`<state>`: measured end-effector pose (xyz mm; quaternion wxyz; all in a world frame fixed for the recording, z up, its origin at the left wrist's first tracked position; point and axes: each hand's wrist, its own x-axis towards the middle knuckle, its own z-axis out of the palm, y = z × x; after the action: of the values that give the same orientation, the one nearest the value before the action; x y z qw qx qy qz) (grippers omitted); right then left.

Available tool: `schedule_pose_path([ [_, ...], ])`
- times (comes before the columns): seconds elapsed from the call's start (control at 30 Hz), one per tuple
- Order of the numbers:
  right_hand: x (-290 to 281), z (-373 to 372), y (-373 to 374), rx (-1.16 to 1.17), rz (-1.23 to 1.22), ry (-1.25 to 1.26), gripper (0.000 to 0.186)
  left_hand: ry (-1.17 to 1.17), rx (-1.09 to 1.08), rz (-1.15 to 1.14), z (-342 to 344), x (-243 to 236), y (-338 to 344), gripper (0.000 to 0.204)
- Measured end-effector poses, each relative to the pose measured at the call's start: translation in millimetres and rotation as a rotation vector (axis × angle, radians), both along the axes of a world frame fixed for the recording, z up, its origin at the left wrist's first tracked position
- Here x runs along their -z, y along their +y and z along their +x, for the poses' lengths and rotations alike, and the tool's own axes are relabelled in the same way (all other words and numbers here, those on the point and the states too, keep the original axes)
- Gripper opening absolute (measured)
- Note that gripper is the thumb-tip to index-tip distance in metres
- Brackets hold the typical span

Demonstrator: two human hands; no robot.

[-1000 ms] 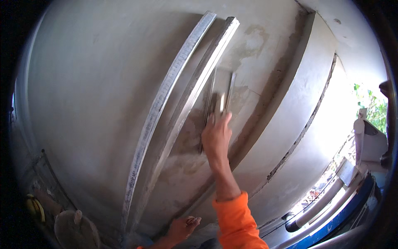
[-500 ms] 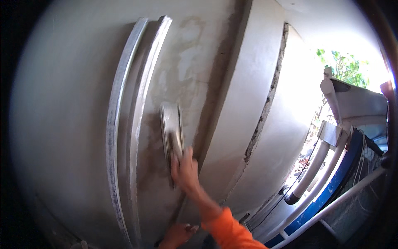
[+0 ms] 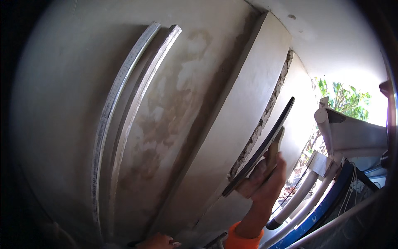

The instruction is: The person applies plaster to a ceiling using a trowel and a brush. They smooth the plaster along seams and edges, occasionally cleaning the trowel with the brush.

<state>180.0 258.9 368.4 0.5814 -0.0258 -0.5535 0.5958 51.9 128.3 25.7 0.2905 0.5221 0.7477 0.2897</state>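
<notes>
Plastering trowel (image 3: 265,148) sits in the right hand (image 3: 267,178), whose fingers are curled round the handle with the thumb lying along it. The blade is seen nearly edge-on, a long dark strip slanting from upper right to lower left, just in front of the pale wall (image 3: 232,207); whether it touches the surface cannot be told. An orange sleeve (image 3: 244,236) covers the forearm below the wrist. Down at the lower edge, well apart from the trowel, the left hand (image 3: 159,241) is partly cut off, and it cannot be told whether its fingers are spread, pressed together or pinching something. Close by the blade's left side runs a ragged gap (image 3: 265,118) in the plaster, bordering a smooth raised band (image 3: 248,85). Farther left, brown damp patches (image 3: 153,122) mottle the wall, and beyond them two long pale bars, a left bar (image 3: 112,99) and a right bar (image 3: 136,99), stand side by side against it, bent by the lens. To the right of the hand are grey pipes (image 3: 295,197), a curved blue rim (image 3: 315,226) and a grey panel (image 3: 356,135), with green foliage (image 3: 350,99) in bright light above.
</notes>
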Motion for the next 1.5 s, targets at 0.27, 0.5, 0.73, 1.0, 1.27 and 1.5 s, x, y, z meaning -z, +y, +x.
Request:
schedule_pose_path([
  [0.27, -65.5, -40.2, 14.2, 0.521, 0.420, 0.178, 0.034, 0.035, 0.076, 0.024, 2.2, 25.1, 13.9, 0.070],
  [0.5, -168.9, -72.0, 21.7, 0.251, 0.447, 0.068, 0.030, 0.036, 0.177, -0.112, -3.3, 37.2, 25.8, 0.072],
  [0.73, -199.7, -120.9, -17.1, 0.249, 0.802, 0.078, 0.025, -0.070, -0.061, 0.224, 4.3, 30.7, 16.8, 0.053],
  [1.0, -286.4, -237.4, -44.5, 0.996, 0.852, -0.057, 0.029, -0.095, -0.062, 0.234, 13.9, -24.8, -23.8, 0.045],
  [1.27, -329.5, -250.2, -31.9, 1.074, 0.759, -0.079, 0.034, -0.095, -0.152, 0.693, 3.2, 5.7, -39.5, 0.037],
  [1.5, -339.8, -252.7, -11.4, 1.092, 0.728, -0.058, 0.031, -0.088, -0.196, 0.714, 4.0, 14.0, -39.9, 0.037],
])
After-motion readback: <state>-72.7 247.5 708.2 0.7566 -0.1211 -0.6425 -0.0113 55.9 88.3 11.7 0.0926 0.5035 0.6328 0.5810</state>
